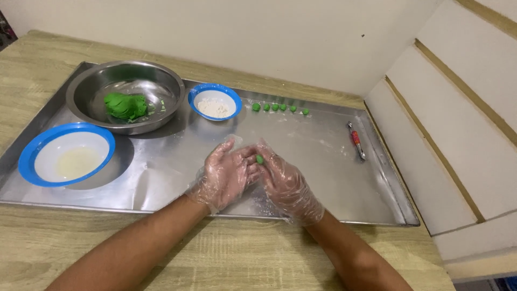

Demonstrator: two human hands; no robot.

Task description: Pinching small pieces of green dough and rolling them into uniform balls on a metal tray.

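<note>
Rolling: a small green dough ball [259, 159] sits pinched between the two gloved hands, over the middle of the tray.
Tray [334, 178]: a wide steel sheet on a wooden table [215, 258], dusted with flour.
Steel bowl [126, 91]: at the far left of the tray, holding a lump of green dough [125, 105], so a good share looks unrolled.
Big blue-rimmed bowl [65, 153]: near left, pale liquid inside.
Small blue-rimmed bowl [215, 101]: beside the steel bowl, white flour inside.
Left hand [226, 175]: fingers spread, palm towards the ball.
Right hand [284, 180]: fingertips closed on the ball.
Finished balls [280, 108]: six in a row along the far edge.
Scoop tool [356, 140]: red-handled, lying apart at the right.
Packages, labels: none visible.
</note>
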